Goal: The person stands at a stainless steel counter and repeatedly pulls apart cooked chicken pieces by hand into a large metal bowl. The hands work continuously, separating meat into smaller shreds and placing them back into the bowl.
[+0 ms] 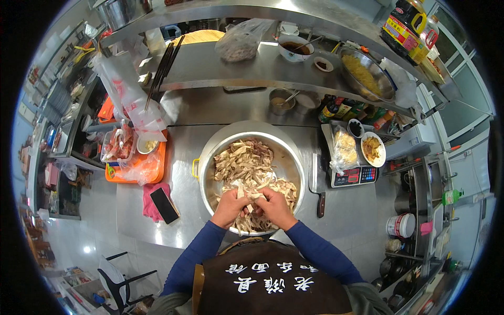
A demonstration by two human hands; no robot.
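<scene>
A large round metal basin (202, 177) stands in front of me, heaped with torn pale-brown strips of food that look like oyster mushroom (244, 159). My left hand (231, 206) and my right hand (273, 204) meet over the near part of the basin. Between them a pale strip (241, 191) is pinched in the fingers of my left hand. My right hand grips another pale piece (256, 195) between thumb and fingers. Whether both belong to a single piece I cannot tell. Curled fingers hide part of what they hold.
A cleaver (321, 201) and a digital scale (354, 178) lie right of the basin. On the left are an orange tray (136, 176), a pink cloth (151, 210) and a phone (164, 205). A steel shelf (193, 75) holding bowls crosses above the back of the steel table (177, 232).
</scene>
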